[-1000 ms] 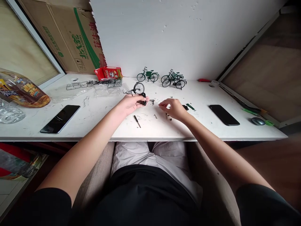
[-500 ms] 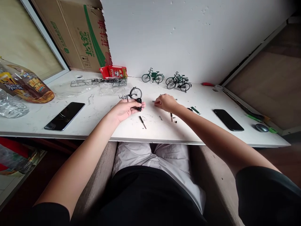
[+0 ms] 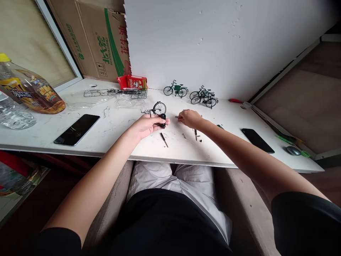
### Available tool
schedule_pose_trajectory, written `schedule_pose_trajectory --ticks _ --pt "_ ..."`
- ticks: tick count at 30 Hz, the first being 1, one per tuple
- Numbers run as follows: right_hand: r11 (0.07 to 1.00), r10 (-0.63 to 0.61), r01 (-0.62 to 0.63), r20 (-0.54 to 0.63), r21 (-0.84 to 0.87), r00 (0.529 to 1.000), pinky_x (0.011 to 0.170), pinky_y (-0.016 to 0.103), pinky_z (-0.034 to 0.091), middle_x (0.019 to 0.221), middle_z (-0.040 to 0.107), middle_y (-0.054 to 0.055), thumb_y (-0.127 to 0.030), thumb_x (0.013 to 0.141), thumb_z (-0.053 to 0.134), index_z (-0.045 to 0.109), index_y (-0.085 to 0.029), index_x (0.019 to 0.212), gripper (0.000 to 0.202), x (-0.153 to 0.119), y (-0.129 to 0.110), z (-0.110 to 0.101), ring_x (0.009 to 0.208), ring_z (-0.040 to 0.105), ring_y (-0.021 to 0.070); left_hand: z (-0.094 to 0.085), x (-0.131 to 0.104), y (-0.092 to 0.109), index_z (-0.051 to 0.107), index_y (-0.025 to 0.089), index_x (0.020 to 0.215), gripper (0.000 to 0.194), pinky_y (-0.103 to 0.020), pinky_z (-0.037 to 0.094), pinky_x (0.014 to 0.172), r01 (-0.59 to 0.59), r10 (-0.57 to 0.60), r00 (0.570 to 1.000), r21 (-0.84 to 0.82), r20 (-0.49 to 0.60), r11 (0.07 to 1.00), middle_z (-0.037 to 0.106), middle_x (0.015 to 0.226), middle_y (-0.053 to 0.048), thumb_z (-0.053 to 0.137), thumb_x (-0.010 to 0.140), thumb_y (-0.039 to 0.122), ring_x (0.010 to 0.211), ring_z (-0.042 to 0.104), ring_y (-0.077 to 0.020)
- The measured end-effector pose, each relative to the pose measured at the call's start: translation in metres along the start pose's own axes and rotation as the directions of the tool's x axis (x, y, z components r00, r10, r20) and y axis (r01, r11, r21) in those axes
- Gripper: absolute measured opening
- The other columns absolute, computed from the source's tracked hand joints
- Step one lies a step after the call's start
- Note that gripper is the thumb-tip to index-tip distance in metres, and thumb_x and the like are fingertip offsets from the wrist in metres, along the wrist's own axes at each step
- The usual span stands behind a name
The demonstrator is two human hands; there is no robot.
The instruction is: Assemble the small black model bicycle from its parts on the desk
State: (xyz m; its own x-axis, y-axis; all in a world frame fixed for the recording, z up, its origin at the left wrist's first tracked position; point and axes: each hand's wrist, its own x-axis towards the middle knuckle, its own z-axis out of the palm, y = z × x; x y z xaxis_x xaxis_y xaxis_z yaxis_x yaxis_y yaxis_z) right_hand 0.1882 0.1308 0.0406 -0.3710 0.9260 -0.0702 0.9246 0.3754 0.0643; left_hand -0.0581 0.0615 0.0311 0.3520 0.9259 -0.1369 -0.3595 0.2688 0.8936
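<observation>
My left hand (image 3: 149, 127) is closed on a black model bicycle (image 3: 160, 107), partly built, with one spoked wheel standing up above my fingers and the handlebar off to the left. To its right, my right hand (image 3: 189, 118) is down at the tabletop, fingers pinched together. A small metallic part shows by its fingertips, too small to name, and I cannot make out what is between them. A small screwdriver (image 3: 164, 139) lies in front of my left hand. Below my right hand are another small tool (image 3: 195, 135) and several tiny parts.
Finished model bicycles (image 3: 176, 89) stand along the back wall. Black part frames (image 3: 128, 93) and plastic film lie beside a red packet (image 3: 133, 82). One phone (image 3: 77, 129) is at left, another phone (image 3: 257, 140) at right. A bottle (image 3: 32, 87) lies at far left.
The view has shifted slightly, so everything sits a little differently in the picture. Both hands keep nearly the same places and the left still holds the model bicycle.
</observation>
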Motion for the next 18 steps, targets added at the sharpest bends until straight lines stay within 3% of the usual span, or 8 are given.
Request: schedule_pose_trajectory --ticks 6,13,18 --pt "1.000 0.006 -0.007 0.012 0.022 1.000 0.072 0.029 0.048 0.116 0.082 0.010 -0.030 0.105 0.065 0.081 -0.021 0.119 0.023 -0.001 0.008 -0.002 0.099 0.075 0.0249 0.000 0.001 0.000 0.078 0.007 0.091 0.014 -0.038 0.063 0.099 -0.010 0.011 1.000 -0.005 0.004 1.000 0.084 0.103 -0.017 0.078 0.079 -0.001 0.095 0.080 -0.0215" --pt "1.000 -0.016 0.015 -0.014 -0.008 1.000 0.072 0.034 0.048 0.117 0.080 0.019 -0.027 0.106 0.059 0.080 -0.013 0.112 0.026 0.001 0.006 0.003 0.094 0.074 0.0291 -0.003 0.005 -0.005 0.079 0.007 0.092 0.013 -0.035 0.063 0.097 -0.019 0.020 0.999 -0.011 0.034 1.000 0.083 0.102 -0.018 0.079 0.079 0.002 0.095 0.079 -0.0214" --pt "0.998 -0.047 0.048 -0.019 0.048 0.999 0.075 0.030 0.050 0.117 0.082 0.011 -0.023 0.105 0.061 0.081 -0.020 0.114 0.021 0.001 0.018 -0.001 0.100 0.075 0.0251 -0.005 0.006 -0.007 0.079 0.006 0.093 0.014 -0.036 0.063 0.097 -0.019 0.019 0.998 -0.003 0.061 1.000 0.083 0.106 -0.019 0.082 0.079 0.004 0.093 0.078 -0.0205"
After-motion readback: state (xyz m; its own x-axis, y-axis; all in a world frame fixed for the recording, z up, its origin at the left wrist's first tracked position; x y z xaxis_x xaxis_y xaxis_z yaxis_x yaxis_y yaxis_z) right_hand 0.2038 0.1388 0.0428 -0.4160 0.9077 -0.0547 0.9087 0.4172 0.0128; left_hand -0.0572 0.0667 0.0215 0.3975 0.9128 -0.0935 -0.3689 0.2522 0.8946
